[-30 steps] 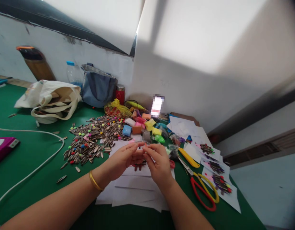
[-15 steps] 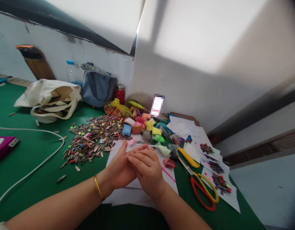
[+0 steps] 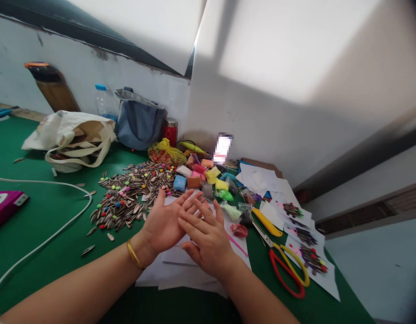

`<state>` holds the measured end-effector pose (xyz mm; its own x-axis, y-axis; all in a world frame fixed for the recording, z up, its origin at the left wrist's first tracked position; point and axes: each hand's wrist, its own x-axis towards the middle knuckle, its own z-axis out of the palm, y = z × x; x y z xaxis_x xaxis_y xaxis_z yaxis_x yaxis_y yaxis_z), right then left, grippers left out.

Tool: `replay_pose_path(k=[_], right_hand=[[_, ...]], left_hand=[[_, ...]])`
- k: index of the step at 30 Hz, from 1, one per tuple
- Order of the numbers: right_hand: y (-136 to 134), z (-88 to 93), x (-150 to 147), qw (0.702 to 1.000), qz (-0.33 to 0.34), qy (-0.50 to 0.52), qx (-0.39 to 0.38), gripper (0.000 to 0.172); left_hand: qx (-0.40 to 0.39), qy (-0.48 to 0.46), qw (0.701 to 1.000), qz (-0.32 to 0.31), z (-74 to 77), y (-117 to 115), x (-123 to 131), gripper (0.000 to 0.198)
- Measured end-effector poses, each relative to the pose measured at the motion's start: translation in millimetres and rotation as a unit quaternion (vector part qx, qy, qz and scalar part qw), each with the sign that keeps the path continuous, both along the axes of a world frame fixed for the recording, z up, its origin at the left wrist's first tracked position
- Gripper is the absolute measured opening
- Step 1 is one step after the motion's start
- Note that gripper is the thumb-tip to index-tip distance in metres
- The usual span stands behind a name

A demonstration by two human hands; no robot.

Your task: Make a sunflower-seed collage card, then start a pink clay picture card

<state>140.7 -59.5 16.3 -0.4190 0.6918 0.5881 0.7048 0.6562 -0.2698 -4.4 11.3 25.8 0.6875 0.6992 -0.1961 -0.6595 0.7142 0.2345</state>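
Note:
Over white paper sheets (image 3: 181,276), my left hand (image 3: 165,225) lies palm up with its fingers stretched out and a gold bangle on the wrist. My right hand (image 3: 212,245) rests across the left fingers, palm down, its own fingers spread. Whether anything small lies between the two hands is hidden. A thin pink strip (image 3: 239,246) sits on the paper to the right of my right hand. Just beyond the fingers are several clay packets, among them a pale green one (image 3: 230,210), a brown one (image 3: 193,182) and a red one (image 3: 239,230).
Sunflower seeds (image 3: 127,204) mixed with coloured bits spread at the left. Scissors (image 3: 282,265) and a yellow cutter (image 3: 266,221) lie at the right, near papers with seed decorations (image 3: 314,261). A white cable (image 3: 59,236), tote bag (image 3: 76,139) and blue bag (image 3: 140,121) are further left.
My hands have come slightly apart from a closer press. The left palm has shifted a little left and shows more, and the right fingers and thumb have spread.

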Motion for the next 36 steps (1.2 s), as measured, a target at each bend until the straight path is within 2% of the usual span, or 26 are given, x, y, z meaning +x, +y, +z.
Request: replay_pose_path(k=[2,4,7,9,13,17,20,22,25,27,31,33,36], right_hand=[[-1.7,2.7,0.4,0.999,0.036,-0.01,-0.012,0.046],[-2.7,4.3,-0.4,0.998,0.06,-0.021,-0.023,0.052],[-2.3,5.0,-0.3,0.999,0.03,-0.012,-0.025,0.062],[-2.0,5.4,1.1,0.999,0.022,-0.001,-0.024,0.055],[-2.2,6.3,2.0,0.997,0.071,-0.02,-0.035,0.046],[-2.2,5.2,2.9,0.999,0.031,-0.024,-0.037,0.041],[-3.2,2.8,2.7,0.998,0.056,-0.017,-0.036,0.031],[-3.7,1.3,1.1,0.996,0.075,-0.024,-0.038,0.032],[-3.6,1.7,-0.1,0.998,0.043,-0.024,-0.047,0.036],[-3.7,3.1,0.4,0.998,0.032,-0.009,-0.046,0.032],[-3.7,3.8,0.1,0.997,0.068,-0.013,-0.04,0.031],[-2.9,3.5,-0.5,0.997,0.05,-0.019,-0.049,0.036],[-2.3,4.1,-0.7,0.998,0.027,0.001,-0.048,0.031]], left_hand=[[0.003,-0.006,1.0,0.01,-1.9,2.0,-0.8,0.062],[0.005,-0.001,1.0,0.006,-2.4,3.7,-1.4,0.063],[0.005,0.001,1.0,0.004,-1.1,4.4,-1.7,0.063],[0.005,-0.008,1.0,0.014,-0.5,4.1,-1.5,0.062],[-0.006,0.005,1.0,0.012,-1.6,3.6,-0.5,0.064],[-0.007,0.009,1.0,0.013,-3.9,4.0,0.0,0.066],[-0.001,-0.006,1.0,0.017,-4.9,4.3,0.1,0.066],[-0.001,-0.006,1.0,0.01,-5.1,4.5,0.0,0.067],[-0.001,-0.003,1.0,0.009,-4.8,5.6,-1.0,0.069],[0.003,-0.009,1.0,0.018,-4.1,7.0,-2.0,0.073],[0.004,-0.002,1.0,0.021,-3.2,8.2,-2.9,0.076],[0.0,0.009,1.0,0.015,-3.4,7.8,-2.7,0.077],[0.005,0.002,1.0,0.019,-4.2,7.3,-2.4,0.076]])
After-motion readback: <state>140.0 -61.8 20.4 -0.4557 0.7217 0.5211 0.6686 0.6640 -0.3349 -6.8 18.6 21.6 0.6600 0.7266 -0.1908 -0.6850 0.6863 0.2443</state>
